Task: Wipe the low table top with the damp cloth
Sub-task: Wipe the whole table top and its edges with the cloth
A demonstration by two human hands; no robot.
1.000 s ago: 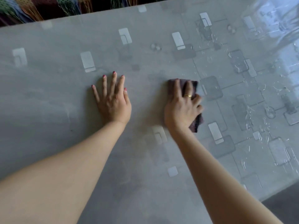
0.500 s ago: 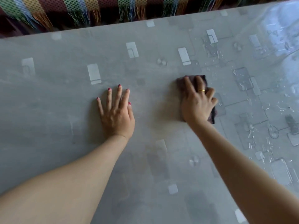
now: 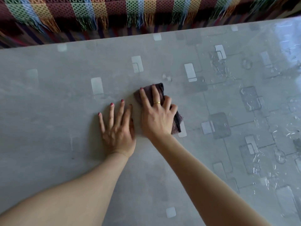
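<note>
The low table top (image 3: 48, 121) is grey with pale rectangle patterns under a glossy clear cover, and fills most of the view. A dark brown cloth (image 3: 160, 91) lies folded on it near the middle. My right hand (image 3: 156, 116) presses flat on the cloth, fingers spread over it, a gold ring on one finger. My left hand (image 3: 117, 128) rests palm down on the bare table just left of the right hand, fingers apart, holding nothing. The two hands almost touch.
Beyond the table's far edge hangs a striped, fringed woven fabric (image 3: 97, 12). The right part of the table top (image 3: 254, 101) shows water streaks and droplets and a bright reflection at the far right corner.
My right hand has slid the cloth leftward and now sits right beside my left hand. The left hand stayed planted. The view tilted up, showing more of the fringed fabric.
</note>
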